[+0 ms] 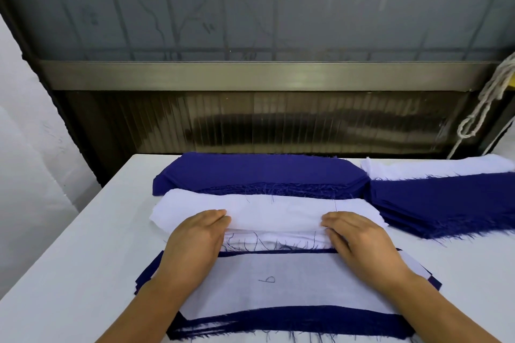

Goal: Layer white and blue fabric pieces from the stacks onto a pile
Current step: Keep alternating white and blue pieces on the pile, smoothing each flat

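pile [278, 287] nearest, stack [264, 210] behind it, two stacks [259, 172] beyond

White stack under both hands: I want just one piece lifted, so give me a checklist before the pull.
1. Left hand on white stack: ok.
2. Right hand on its other end: ok.
3. Only one layer pinched: cannot tell.
4. Loose blue threads at stack's near edge: not ok.
5. Pile in front lies flat, white piece on top: ok.
6. Blue stack behind within reach: ok.
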`<state>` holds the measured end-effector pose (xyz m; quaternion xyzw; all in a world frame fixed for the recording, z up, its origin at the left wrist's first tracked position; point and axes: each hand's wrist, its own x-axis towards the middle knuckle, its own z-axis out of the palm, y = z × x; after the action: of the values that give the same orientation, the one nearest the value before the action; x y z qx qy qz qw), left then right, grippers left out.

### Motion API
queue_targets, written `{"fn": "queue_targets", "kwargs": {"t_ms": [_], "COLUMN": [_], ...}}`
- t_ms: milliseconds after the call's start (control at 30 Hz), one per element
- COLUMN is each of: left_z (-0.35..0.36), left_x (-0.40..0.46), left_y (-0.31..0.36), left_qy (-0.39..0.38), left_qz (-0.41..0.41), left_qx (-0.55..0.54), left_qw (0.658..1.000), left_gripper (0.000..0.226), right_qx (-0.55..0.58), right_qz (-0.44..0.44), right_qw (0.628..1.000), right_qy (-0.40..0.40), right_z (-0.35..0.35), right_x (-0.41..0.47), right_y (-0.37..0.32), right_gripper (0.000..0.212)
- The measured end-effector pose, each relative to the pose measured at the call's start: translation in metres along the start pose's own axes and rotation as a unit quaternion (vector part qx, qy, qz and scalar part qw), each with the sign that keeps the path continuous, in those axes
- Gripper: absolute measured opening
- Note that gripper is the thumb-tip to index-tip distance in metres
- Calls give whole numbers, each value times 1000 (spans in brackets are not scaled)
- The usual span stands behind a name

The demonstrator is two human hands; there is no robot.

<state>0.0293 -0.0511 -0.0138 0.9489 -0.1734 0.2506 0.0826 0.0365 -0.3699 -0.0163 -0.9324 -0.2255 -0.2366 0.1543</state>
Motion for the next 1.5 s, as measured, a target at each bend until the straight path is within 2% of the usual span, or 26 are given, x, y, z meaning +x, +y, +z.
{"fn": "queue_targets", "kwargs": {"t_ms": [200,400,633,767,900,1000,1033,1133,1200,1233,1300,1367,1433,1500], "left_z": [-6,-12,-41,-69,-94,-102,-101,-91,-87,-86,-86,-81,-69,-54], "left_x": [-2,-9,-18,-24,-26,-22,-20,-16,-15,-14,-15,-20,-32,-45], "left_y": [4,1,-7,-12,-14,-10,-8,-6,-5,-4,-1,-2,-7,-12], "left_qy": [42,20,3,-92,-243,-351,-365,-302,-184,-110,28,107,117,94], "left_qz": [2,-12,-19,-34,-53,-65,-70,-123,-149,-134,-58,30,106,164], "left_qx": [-42,-77,-99,-181,-267,-284,-276,-240,-232,-226,-185,-135,-88,-49], "left_qw": [998,997,995,978,931,890,886,914,943,958,981,985,983,981], "left_gripper": [36,35,31,23,21,13,11,5,12,16,15,11,22,23], "right_qx": [32,76,66,99,152,169,164,136,134,137,100,12,-51,-77], "right_qz": [24,21,18,63,129,174,189,210,203,190,126,29,-56,-107], "right_qw": [999,997,997,993,967,948,945,951,964,971,985,990,985,983], "right_qy": [34,-4,26,-25,-157,-205,-212,-181,-106,-53,64,137,153,127], "right_z": [0,-7,-37,-66,-92,-97,-96,-91,-90,-90,-90,-88,-79,-65], "right_x": [-3,-8,-20,-32,-38,-34,-32,-26,-24,-25,-28,-34,-46,-58], "right_y": [-1,-2,-13,-18,-12,-9,-9,-7,-7,-7,-8,-5,2,9], "right_gripper": [22,23,11,13,16,15,14,21,22,21,16,18,26,30]}}
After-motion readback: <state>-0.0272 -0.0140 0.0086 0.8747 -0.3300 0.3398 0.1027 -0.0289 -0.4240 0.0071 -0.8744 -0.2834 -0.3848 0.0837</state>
